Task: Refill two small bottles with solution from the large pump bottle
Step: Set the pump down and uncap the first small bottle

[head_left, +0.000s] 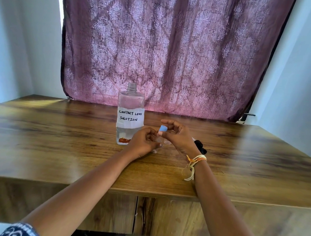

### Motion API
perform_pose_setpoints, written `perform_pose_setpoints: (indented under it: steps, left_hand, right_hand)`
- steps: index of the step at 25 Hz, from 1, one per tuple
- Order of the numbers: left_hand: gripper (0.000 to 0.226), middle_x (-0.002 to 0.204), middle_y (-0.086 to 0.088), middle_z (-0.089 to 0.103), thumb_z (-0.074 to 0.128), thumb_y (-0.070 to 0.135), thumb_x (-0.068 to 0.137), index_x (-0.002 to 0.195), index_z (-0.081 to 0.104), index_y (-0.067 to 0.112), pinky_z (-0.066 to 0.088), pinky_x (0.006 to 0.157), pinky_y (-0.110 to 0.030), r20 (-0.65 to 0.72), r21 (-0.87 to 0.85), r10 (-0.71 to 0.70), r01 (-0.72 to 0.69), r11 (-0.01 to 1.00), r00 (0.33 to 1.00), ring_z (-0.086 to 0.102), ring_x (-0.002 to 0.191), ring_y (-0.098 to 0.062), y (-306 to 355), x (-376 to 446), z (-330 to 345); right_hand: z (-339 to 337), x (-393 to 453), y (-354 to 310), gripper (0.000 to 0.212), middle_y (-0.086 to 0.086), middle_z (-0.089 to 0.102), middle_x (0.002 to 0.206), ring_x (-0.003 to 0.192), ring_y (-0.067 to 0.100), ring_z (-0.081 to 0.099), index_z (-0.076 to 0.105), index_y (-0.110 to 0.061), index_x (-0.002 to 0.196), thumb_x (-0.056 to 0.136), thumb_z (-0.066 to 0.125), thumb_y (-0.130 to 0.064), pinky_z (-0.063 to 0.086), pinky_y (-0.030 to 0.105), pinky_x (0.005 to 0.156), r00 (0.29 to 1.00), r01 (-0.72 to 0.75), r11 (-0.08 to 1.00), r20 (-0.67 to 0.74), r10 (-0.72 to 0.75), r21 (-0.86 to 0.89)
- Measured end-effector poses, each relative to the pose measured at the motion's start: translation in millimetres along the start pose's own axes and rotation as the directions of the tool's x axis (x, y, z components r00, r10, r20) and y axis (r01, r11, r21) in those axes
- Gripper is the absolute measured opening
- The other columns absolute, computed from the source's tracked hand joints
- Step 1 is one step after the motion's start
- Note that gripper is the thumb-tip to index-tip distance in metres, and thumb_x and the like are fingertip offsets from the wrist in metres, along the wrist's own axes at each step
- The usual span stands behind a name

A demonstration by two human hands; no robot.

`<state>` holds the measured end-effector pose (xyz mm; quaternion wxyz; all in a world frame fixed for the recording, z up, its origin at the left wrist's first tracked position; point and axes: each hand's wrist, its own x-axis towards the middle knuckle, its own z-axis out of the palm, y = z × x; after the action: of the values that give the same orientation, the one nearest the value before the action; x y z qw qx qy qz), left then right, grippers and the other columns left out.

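One large bottle (130, 116), uncapped — both hands (142, 141) (177, 135) around one blue-capped small bottle (162, 131).

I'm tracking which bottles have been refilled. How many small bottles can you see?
2, both partly hidden: one small bottle with a blue cap, gripped between the left hand and right hand; another small clear bottle on the table behind them.

One large open-necked bottle (130, 114), two small clear bottles (158, 140) (both mostly hidden by hands), one blue cap (162, 128), one black pump head (200, 147).
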<state>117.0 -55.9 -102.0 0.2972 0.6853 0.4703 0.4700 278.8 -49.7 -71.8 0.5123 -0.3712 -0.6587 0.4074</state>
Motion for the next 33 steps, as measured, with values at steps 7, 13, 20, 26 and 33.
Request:
perform_pose_setpoints:
  steps: [7,13,20,26,33]
  left_hand:
    - [0.031,0.085,-0.001,0.067,0.081,0.011,0.073,0.090,0.059,0.025,0.058,0.064,-0.025,0.004,-0.030,-0.002,0.002,1.000,1.000,0.068,0.069,-0.012,-2,1,0]
    - [0.026,0.089,0.002,0.069,0.080,0.018,0.076,0.089,0.060,0.029,0.053,0.068,-0.017,0.010,-0.017,0.036,-0.035,0.999,0.999,0.067,0.078,-0.005,-1,-1,1]
    - [0.028,0.101,-0.001,0.072,0.079,0.022,0.076,0.098,0.062,0.026,0.056,0.090,-0.034,0.125,-0.053,0.064,-0.057,0.997,0.990,0.069,0.100,-0.012,1,-6,8]
    - [0.035,0.100,0.000,0.073,0.080,0.023,0.075,0.101,0.058,0.028,0.054,0.093,-0.037,0.142,-0.001,0.044,-0.045,0.999,0.989,0.069,0.097,-0.013,0,-7,5]
    - [0.049,0.101,0.002,0.073,0.086,0.019,0.067,0.104,0.056,0.029,0.056,0.092,-0.036,0.141,0.028,0.001,-0.005,1.000,0.990,0.070,0.094,-0.011,1,-10,4]
  right_hand:
    - [4,1,-1,0.033,0.015,0.070,0.109,0.101,0.026,0.067,0.064,-0.015,0.107,0.084,0.063,0.009,0.051,0.044,0.094,0.998,-0.065,0.989,0.022,0.062,0.136]
    - [-4,-1,-6,0.022,0.023,0.067,0.114,0.099,0.027,0.069,0.056,0.006,0.112,0.091,0.052,0.010,0.058,0.032,0.085,0.989,-0.130,0.851,0.004,0.149,0.509]
    - [-32,-31,-4,0.022,0.011,0.070,0.087,0.076,0.018,0.067,0.064,-0.004,0.105,0.091,0.053,0.007,0.058,0.030,0.077,0.959,-0.215,0.874,-0.076,0.274,0.437]
    - [-75,-62,-4,0.019,0.003,0.066,0.074,0.059,0.006,0.054,0.072,-0.007,0.092,0.078,0.070,0.004,0.044,0.014,0.054,0.981,-0.153,0.928,-0.167,0.101,-0.341]
    - [-80,-76,1,0.031,-0.005,0.070,0.084,0.069,0.001,0.059,0.072,-0.019,0.102,0.073,0.075,-0.011,0.046,0.007,0.063,0.994,-0.109,0.747,-0.070,0.083,-0.655]
